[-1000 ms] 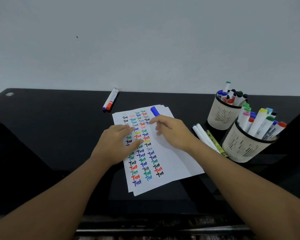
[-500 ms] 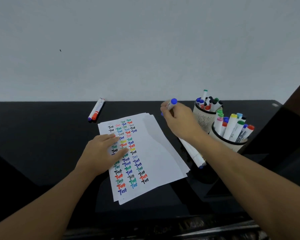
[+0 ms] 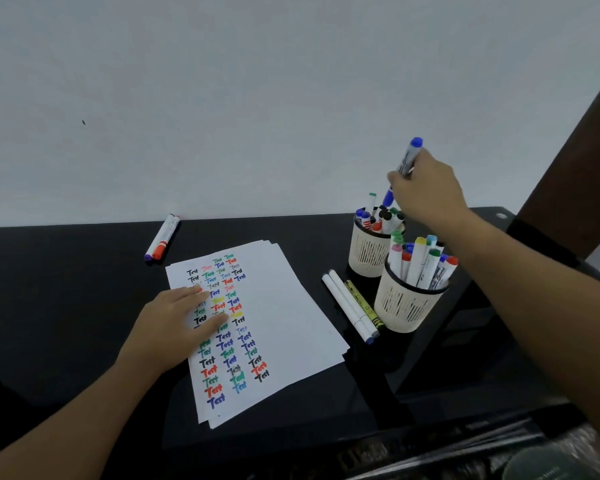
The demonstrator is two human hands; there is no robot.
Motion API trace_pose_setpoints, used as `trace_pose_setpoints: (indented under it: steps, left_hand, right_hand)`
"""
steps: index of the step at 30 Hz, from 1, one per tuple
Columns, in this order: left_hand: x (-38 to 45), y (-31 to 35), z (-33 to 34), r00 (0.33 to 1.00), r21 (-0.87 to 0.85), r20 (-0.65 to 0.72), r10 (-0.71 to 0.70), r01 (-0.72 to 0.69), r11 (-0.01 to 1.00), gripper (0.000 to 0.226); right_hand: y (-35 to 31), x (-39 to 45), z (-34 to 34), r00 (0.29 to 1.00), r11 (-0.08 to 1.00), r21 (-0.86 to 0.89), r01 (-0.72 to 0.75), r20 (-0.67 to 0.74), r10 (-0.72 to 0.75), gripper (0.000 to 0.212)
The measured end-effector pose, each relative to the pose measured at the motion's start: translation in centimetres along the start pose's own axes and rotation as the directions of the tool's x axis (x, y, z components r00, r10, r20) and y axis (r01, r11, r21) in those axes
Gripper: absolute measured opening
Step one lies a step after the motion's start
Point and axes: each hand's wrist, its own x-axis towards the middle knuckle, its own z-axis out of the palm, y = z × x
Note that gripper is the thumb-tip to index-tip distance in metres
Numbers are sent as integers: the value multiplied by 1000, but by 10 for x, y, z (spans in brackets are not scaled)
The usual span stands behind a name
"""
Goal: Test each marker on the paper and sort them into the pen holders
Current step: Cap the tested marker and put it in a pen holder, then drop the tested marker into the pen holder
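Observation:
My right hand (image 3: 426, 192) pinches a blue marker (image 3: 406, 161), held upright just above the far pen holder (image 3: 368, 252), its lower end close over the markers standing there. The near pen holder (image 3: 406, 308) is packed with several coloured markers. My left hand (image 3: 177, 323) rests flat with straight fingers on the stack of paper (image 3: 284, 306), which is covered with coloured "Test" marks down its left half.
Two markers with red and purple caps (image 3: 161, 241) lie at the table's back left. Two white markers (image 3: 349, 306) and a yellow one (image 3: 362, 303) lie between the paper and the holders. A dark brown post (image 3: 575, 174) rises at the right.
My right hand has carried the blue marker from the paper's top edge up and to the right, above the far holder. My left hand stays on the paper.

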Motion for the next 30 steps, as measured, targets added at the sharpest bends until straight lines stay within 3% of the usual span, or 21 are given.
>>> trace_pose_setpoints:
  steps: [5,8,11,19,24,30]
  left_hand:
    - [0,1,0,1000,-3,1,-5,5,1000,87]
    - [0,1,0,1000,-8,6,-10,10,1000,88]
    - [0,1,-1,1000,-8,1,-6,6,1000,87]
    - [-1,4,-2,1000,-1,8,-13,13,1000,87]
    - [-1,1,-1,1000,8,-7,-8,8,1000,90]
    - [1,-3,3,999,66,-27,-31,33,997,103]
  right_hand:
    - [19,1,3,977,987,-124,-105,173,126,22]
    - [23,-2,6,960,986,-112,-125,237,149,26]
    - [25,-5,8,963,990,-55,-130,232,139,24]
    - [24,-6,6,951,987,-121,-107,277,137,30]
    - [15,-8,0,975,995,-64,-71,205,83,55]
    - [-32,-12,7,987,997,-19,76,145,-72,39]
